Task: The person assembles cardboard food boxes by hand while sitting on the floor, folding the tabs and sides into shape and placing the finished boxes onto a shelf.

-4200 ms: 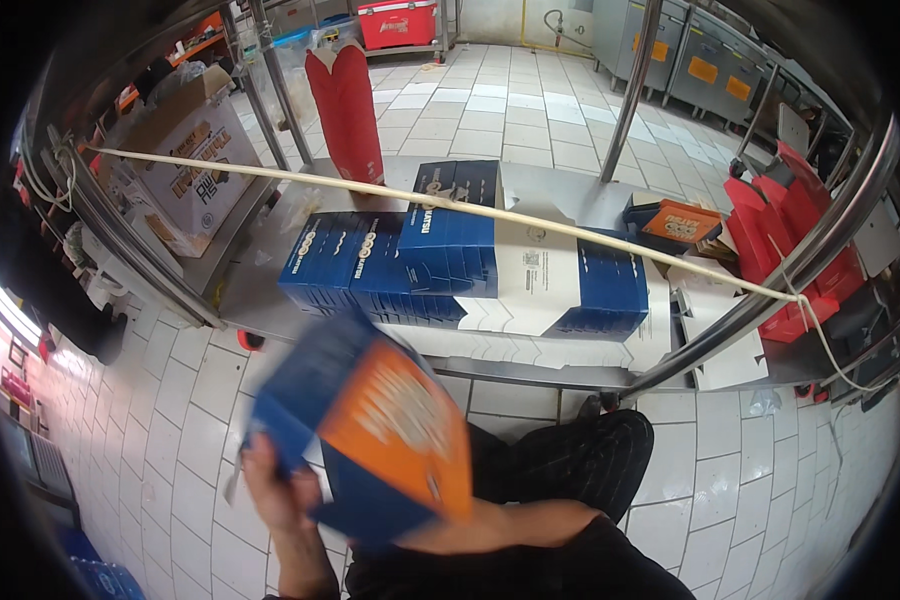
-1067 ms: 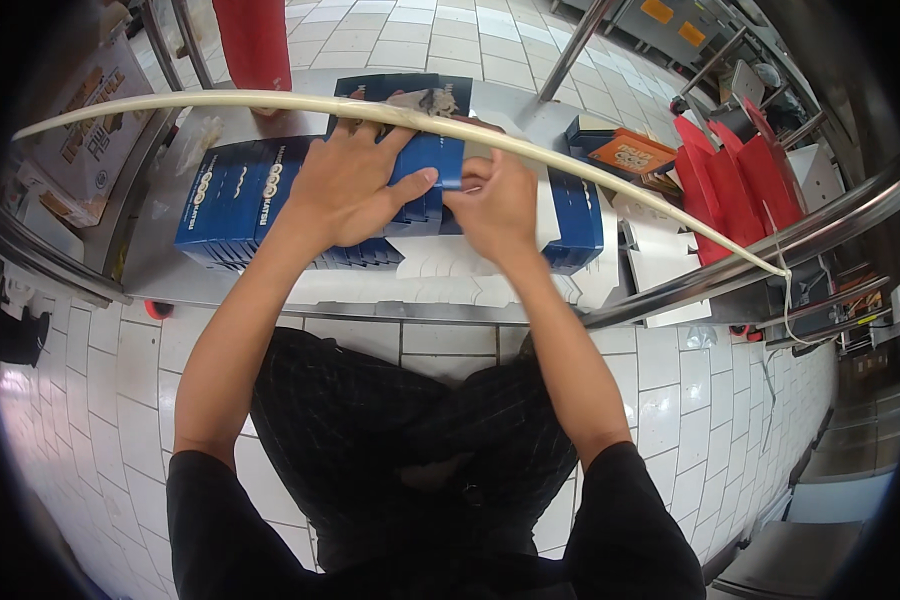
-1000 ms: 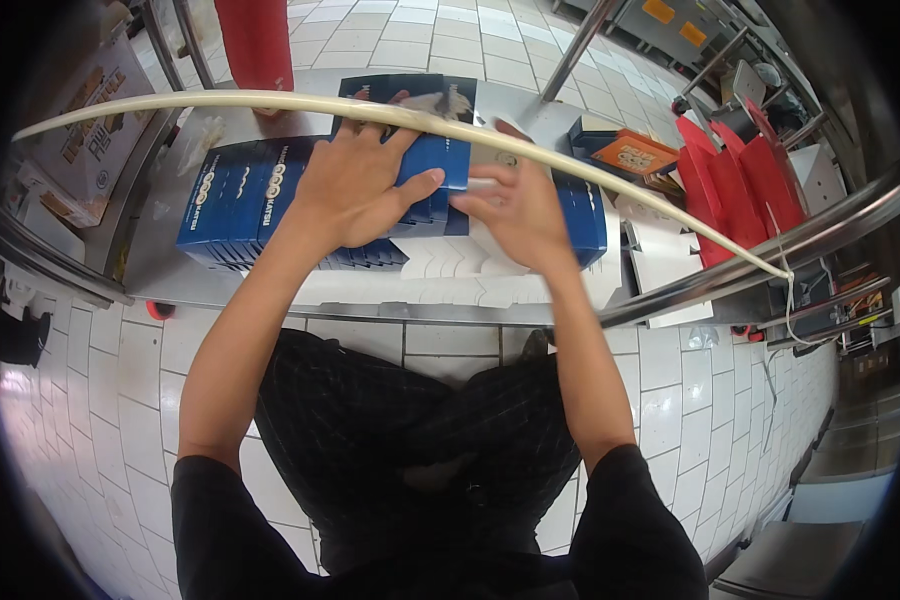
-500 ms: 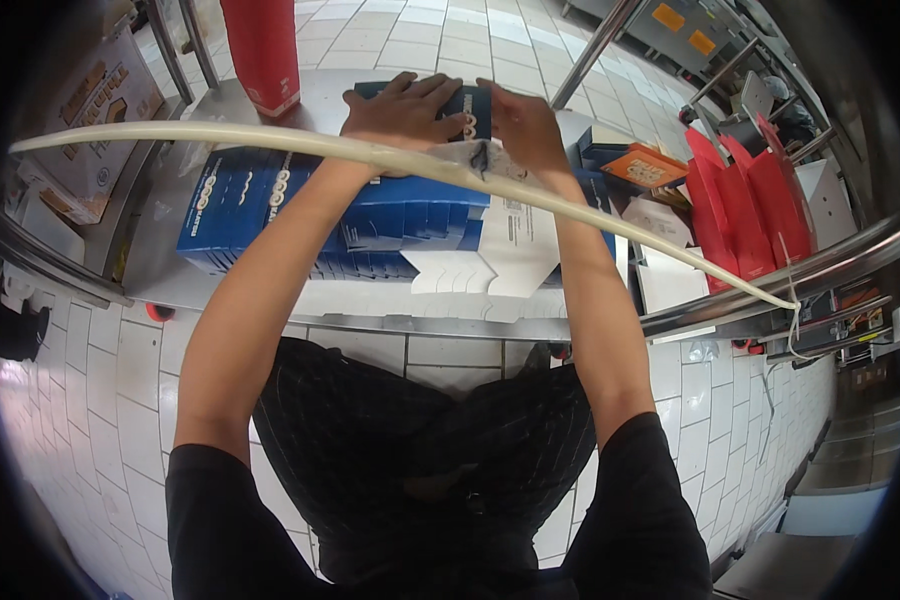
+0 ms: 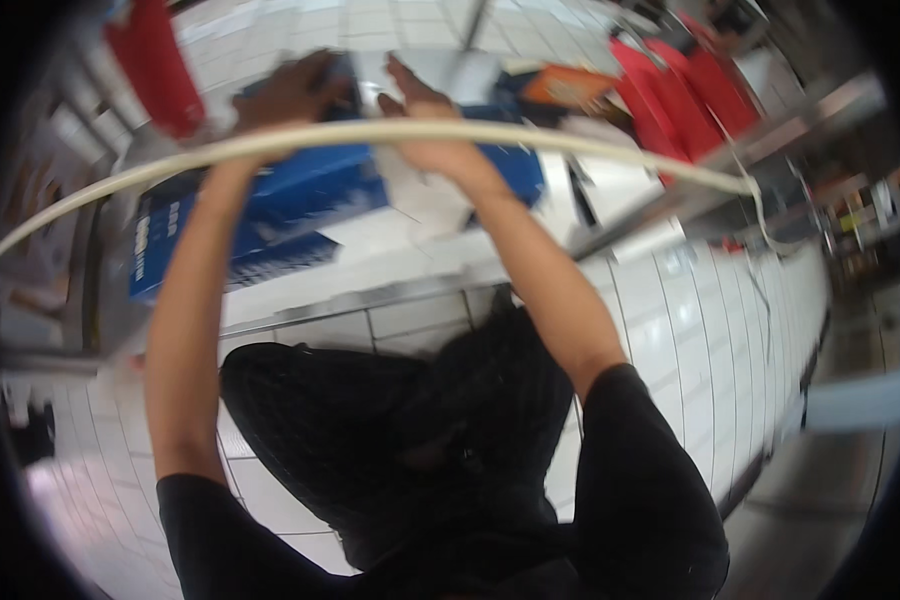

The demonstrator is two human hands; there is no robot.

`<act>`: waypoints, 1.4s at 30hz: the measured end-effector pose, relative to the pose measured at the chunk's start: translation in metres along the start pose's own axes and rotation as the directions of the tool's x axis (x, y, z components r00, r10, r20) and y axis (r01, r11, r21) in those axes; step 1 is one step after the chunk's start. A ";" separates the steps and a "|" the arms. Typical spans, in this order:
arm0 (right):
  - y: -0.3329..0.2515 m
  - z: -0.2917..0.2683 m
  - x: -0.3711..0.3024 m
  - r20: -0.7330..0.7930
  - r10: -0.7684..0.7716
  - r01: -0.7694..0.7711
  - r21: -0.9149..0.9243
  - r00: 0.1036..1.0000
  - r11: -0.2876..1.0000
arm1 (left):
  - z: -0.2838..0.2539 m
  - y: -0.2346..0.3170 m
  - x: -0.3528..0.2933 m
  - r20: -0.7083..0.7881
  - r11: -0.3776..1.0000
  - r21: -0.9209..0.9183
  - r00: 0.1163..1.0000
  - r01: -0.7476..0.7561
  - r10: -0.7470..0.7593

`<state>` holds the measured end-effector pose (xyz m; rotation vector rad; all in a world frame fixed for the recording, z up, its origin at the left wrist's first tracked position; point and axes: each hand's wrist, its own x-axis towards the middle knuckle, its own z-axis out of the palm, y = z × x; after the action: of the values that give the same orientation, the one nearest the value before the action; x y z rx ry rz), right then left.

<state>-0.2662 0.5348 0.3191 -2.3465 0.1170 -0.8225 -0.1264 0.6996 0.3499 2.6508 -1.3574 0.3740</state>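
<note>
A row of flattened blue cartons (image 5: pixel 315 190) with white flaps (image 5: pixel 420 200) lies on a metal shelf before me, blurred by motion. My left hand (image 5: pixel 285 95) rests over the far edge of the cartons, its fingers stretched out and pointing away. My right hand (image 5: pixel 425 130) is by the white part of the cartons, thumb and fingers apart, nothing visible in it. Whether its palm touches the cartons, I cannot tell. A pale curved strip (image 5: pixel 360 133) crosses in front of both wrists and hides part of them.
A tall red carton (image 5: pixel 155 70) stands at the far left. To the right are several red cartons (image 5: pixel 675 95) and an orange-and-blue box (image 5: pixel 570 88). A metal rail (image 5: pixel 660 205) runs along the shelf's right side. White floor tiles (image 5: pixel 660 300) lie below.
The view has swung, so the shelf and its contents appear shifted left and tilted. My hands have moved farther apart, the right one off the cartons' far edge and nearer the white flaps.
</note>
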 end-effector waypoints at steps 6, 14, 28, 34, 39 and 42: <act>-0.018 -0.159 -0.224 0.207 0.463 -0.492 0.119 0.862 0.862 | -0.047 0.035 -0.100 -0.503 0.743 -0.661 0.798 -0.106 -0.333; 0.239 -0.232 -0.184 0.086 0.578 -0.410 -0.620 0.812 0.669 | 0.057 0.058 -0.271 -0.183 0.799 -0.596 0.956 0.078 -0.230; 0.365 -0.285 -0.237 0.142 0.364 -0.230 -0.556 0.920 0.798 | 0.083 0.053 -0.258 0.186 0.520 -0.772 0.912 0.366 -0.366; 0.316 -0.259 -0.219 0.121 0.520 -0.232 -0.795 0.846 0.561 | 0.079 0.058 -0.254 0.219 0.585 -0.713 0.916 0.386 -0.337; 0.334 -0.253 -0.209 0.253 0.074 0.106 -0.630 0.965 0.769 | 0.082 0.057 -0.259 0.202 0.602 -0.703 0.918 0.379 -0.342; 0.369 -0.268 -0.218 0.376 0.161 0.072 -0.536 0.913 0.841 | 0.082 0.058 -0.256 0.213 0.601 -0.704 0.920 0.378 -0.329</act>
<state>-0.5529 0.1582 0.1422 -2.9867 0.2547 -0.2643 -0.3051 0.8452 0.1994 2.1311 -0.7030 -0.2753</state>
